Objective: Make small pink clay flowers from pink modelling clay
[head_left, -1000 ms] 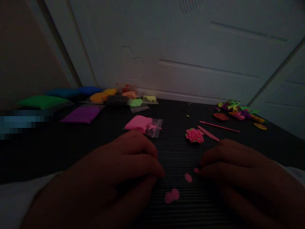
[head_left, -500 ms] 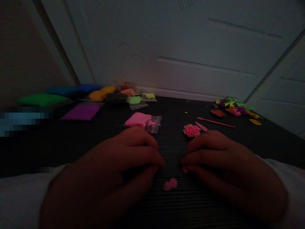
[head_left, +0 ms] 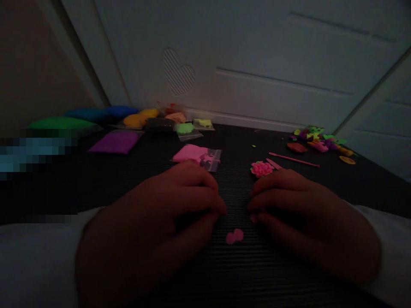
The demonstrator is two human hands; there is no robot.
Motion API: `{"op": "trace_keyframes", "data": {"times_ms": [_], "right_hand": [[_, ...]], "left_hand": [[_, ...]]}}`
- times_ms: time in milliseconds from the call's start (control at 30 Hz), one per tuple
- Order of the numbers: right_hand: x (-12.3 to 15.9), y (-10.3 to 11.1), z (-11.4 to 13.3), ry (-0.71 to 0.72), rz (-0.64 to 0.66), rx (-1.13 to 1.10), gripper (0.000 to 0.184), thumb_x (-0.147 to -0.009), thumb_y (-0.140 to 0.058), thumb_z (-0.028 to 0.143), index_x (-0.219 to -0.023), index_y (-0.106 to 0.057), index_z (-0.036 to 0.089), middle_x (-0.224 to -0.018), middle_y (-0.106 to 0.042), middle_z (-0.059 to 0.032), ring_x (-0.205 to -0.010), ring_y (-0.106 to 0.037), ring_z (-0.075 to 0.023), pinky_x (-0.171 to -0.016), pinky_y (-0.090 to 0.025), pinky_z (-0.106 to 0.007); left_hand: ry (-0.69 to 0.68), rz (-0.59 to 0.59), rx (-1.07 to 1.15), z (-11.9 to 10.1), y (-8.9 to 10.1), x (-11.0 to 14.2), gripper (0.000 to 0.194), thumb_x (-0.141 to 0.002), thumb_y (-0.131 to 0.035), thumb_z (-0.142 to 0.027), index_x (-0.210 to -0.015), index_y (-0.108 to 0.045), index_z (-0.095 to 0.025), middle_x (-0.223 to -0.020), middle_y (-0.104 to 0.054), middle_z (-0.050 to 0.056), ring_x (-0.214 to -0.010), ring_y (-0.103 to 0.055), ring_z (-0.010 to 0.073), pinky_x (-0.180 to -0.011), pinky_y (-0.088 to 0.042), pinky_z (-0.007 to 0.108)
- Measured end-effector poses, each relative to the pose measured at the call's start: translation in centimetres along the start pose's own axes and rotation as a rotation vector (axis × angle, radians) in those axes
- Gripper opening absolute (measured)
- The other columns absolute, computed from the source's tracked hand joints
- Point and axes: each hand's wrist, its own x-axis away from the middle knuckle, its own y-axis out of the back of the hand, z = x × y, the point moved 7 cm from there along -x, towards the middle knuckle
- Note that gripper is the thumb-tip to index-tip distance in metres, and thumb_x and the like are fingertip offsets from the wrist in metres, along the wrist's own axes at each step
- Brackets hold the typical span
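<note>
A tiny pink clay bit (head_left: 253, 218) is pinched in the right hand (head_left: 308, 218) grip, low in the middle of the frame. Two flat pink petals (head_left: 234, 236) are laid on the dark surface (head_left: 321, 184) just below. The left hand (head_left: 154, 226) grip is curled narrow, with nothing seen in it. A pink flower (head_left: 261, 169) is partly made above; more petals seem needed.
</note>
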Motion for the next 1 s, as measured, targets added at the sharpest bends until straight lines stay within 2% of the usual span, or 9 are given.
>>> {"op": "trace_keyframes", "data": {"times_ms": [433,600,767,1000], "right_hand": [[0.13,0.2,0.14,0.016,0.007,-0.008,0.017,-0.071,-0.049,0.008,-0.078,-0.06,0.018,-0.093,-0.054,-0.0028,-0.086,-0.049,-0.0137,-0.075,-0.039,-0.03],[0.14,0.14,0.06,0.015,0.004,-0.008,0.016,-0.071,-0.049,0.009,-0.08,-0.06,0.018,-0.094,-0.053,-0.0024,-0.087,-0.048,-0.0122,-0.077,-0.038,-0.028],[0.11,0.21,0.11,0.021,0.002,0.015,0.012,-0.072,-0.052,0.011,-0.076,-0.06,0.019,-0.095,-0.055,-0.0031,-0.087,-0.049,-0.0143,-0.078,-0.039,-0.031],[0.12,0.32,0.03,0.019,-0.017,0.048,0.013,-0.073,-0.051,0.013,-0.079,-0.06,0.019,-0.093,-0.056,-0.0031,-0.087,-0.05,-0.0139,-0.078,-0.04,-0.03]], "left_hand": [[-0.004,-0.011,0.018,-0.35,0.17,-0.15,0.019,-0.07,-0.046,-0.013,-0.074,-0.061,-0.025,-0.085,-0.053,-0.002,-0.077,-0.049,0.0114,-0.064,-0.042,0.02],[-0.025,0.042,0.034,-0.34,0.12,-0.34,0.018,-0.07,-0.047,-0.014,-0.075,-0.061,-0.025,-0.084,-0.053,-0.003,-0.076,-0.05,0.0105,-0.064,-0.042,0.02],[-0.035,0.081,0.026,-0.2,0.14,-0.38,0.018,-0.07,-0.048,-0.014,-0.076,-0.061,-0.025,-0.086,-0.054,-0.003,-0.077,-0.05,0.0109,-0.064,-0.042,0.021],[-0.041,0.054,0.035,-0.52,0.42,-0.46,0.018,-0.071,-0.047,-0.013,-0.074,-0.061,-0.024,-0.084,-0.055,-0.002,-0.076,-0.051,0.0113,-0.064,-0.042,0.022]]}}
